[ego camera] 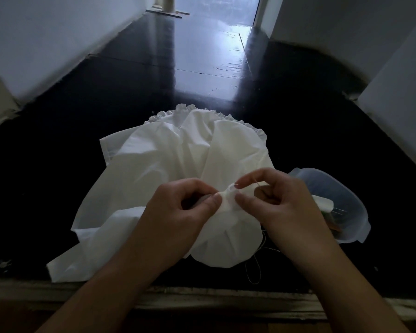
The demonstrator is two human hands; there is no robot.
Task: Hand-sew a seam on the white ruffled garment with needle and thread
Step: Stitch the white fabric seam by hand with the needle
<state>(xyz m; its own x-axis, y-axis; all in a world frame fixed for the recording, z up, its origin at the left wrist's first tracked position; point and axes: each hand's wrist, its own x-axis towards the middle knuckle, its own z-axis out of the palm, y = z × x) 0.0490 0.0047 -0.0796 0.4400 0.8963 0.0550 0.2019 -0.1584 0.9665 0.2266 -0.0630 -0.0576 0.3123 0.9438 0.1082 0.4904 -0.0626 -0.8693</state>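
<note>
The white ruffled garment [168,159] lies spread on a dark glossy surface, its frilled edge at the far side. My left hand [178,212] pinches a small raised fold of the fabric between thumb and fingers. My right hand [279,203] pinches the same fold from the right, and a thin needle [257,182] shows by its fingers. A thread [255,267] trails in loops from under the fabric onto the dark surface near the front edge.
A translucent plastic container [351,227] holding sewing bits sits just right of my right hand. The dark tabletop [58,164] runs far ahead between pale walls. A worn pale edge [202,301] borders the near side.
</note>
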